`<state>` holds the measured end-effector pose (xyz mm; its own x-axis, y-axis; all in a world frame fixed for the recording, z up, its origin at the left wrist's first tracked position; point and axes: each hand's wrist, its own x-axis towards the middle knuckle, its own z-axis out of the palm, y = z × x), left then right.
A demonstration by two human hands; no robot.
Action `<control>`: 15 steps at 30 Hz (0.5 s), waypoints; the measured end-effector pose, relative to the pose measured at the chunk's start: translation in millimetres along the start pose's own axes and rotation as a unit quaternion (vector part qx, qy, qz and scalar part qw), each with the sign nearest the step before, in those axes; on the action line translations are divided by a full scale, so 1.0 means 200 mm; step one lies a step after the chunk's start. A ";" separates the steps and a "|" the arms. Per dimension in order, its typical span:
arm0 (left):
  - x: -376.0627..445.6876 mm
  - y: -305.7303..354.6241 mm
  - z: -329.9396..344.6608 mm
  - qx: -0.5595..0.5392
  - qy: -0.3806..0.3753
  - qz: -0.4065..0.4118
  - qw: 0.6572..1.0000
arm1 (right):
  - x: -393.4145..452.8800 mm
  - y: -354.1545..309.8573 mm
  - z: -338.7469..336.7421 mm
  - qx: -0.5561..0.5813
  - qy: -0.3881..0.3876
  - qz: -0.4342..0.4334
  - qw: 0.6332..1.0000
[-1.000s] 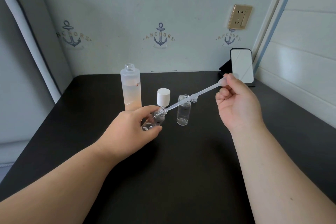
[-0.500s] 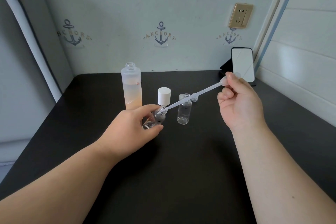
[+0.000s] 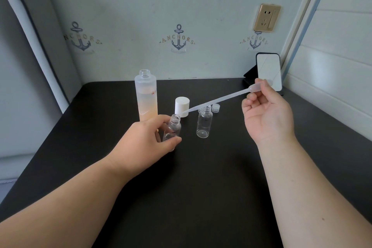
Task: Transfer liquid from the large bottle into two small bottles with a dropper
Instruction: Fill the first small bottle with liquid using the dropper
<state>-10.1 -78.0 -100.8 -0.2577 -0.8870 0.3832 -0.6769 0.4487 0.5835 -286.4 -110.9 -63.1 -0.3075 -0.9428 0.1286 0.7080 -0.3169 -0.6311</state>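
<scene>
My left hand [image 3: 145, 139] grips a small clear bottle [image 3: 173, 128], held nearly upright just above the black table [image 3: 201, 187]. My right hand [image 3: 265, 110] pinches the bulb of a translucent dropper [image 3: 219, 99]; its tip sits just above and to the right of that bottle's open mouth. A second small clear bottle [image 3: 204, 122] stands uncapped to the right. The large frosted bottle [image 3: 146, 94], open and partly filled with peach liquid, stands behind my left hand.
A white cap [image 3: 182, 105] stands beside the large bottle. Two small clear caps [image 3: 215, 107] lie behind the second small bottle. A phone on a stand [image 3: 268, 71] leans at the back right corner. Walls close the table at the back and right.
The small bottle in my left hand has tipped up from slanted to nearly upright. The dropper's tip has come out of its neck and lifted slightly up and right.
</scene>
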 end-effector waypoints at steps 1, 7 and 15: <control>0.00 0.00 0.00 0.000 -0.002 -0.008 1.000 | 0.00 0.00 0.00 0.000 0.001 0.001 1.000; 0.00 -0.01 0.01 -0.008 -0.016 -0.015 1.000 | 0.00 0.01 0.01 0.007 0.001 0.015 1.000; -0.02 0.01 -0.02 -0.070 0.075 -0.006 0.995 | -0.01 0.02 0.00 0.021 0.006 0.037 0.999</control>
<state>-7.7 -73.7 -97.2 -0.1371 -0.8712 0.4714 -0.5740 0.4577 0.6790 -283.1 -111.0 -64.6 -0.2605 -0.9627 0.0728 0.7552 -0.2502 -0.6059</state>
